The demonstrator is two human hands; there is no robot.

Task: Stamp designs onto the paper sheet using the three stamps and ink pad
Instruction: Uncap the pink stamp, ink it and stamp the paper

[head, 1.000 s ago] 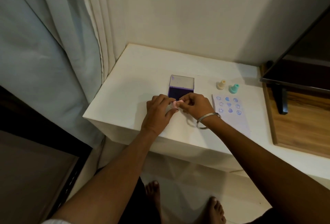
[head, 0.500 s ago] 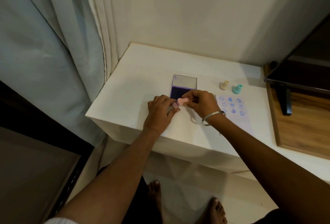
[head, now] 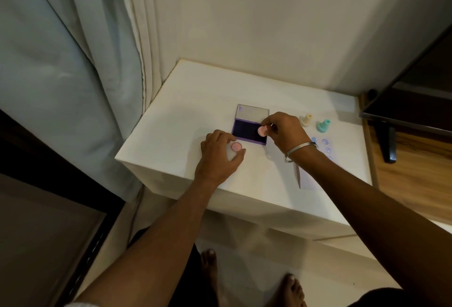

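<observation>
The purple ink pad [head: 245,130] lies open on the white table [head: 186,115], its clear lid folded back. My right hand [head: 285,131] grips a pink stamp [head: 262,131] tilted over the pad's dark surface. My left hand [head: 220,155] rests on the table just left of the pad, holding the stamp's round pink cap [head: 236,146]. A cream stamp [head: 307,119] and a teal stamp [head: 323,125] stand upright to the right. The paper sheet [head: 326,150] with blue prints lies under my right wrist, partly hidden.
A curtain [head: 73,62] hangs at the left, touching the table's left edge. A dark screen on a stand [head: 389,140] sits on a wooden surface [head: 415,172] at the right. My bare feet [head: 210,265] show on the floor below the table's front edge.
My hands have pulled apart: the cap came off the pink stamp and stayed in my left hand, while my right hand carried the stamp back over the ink pad.
</observation>
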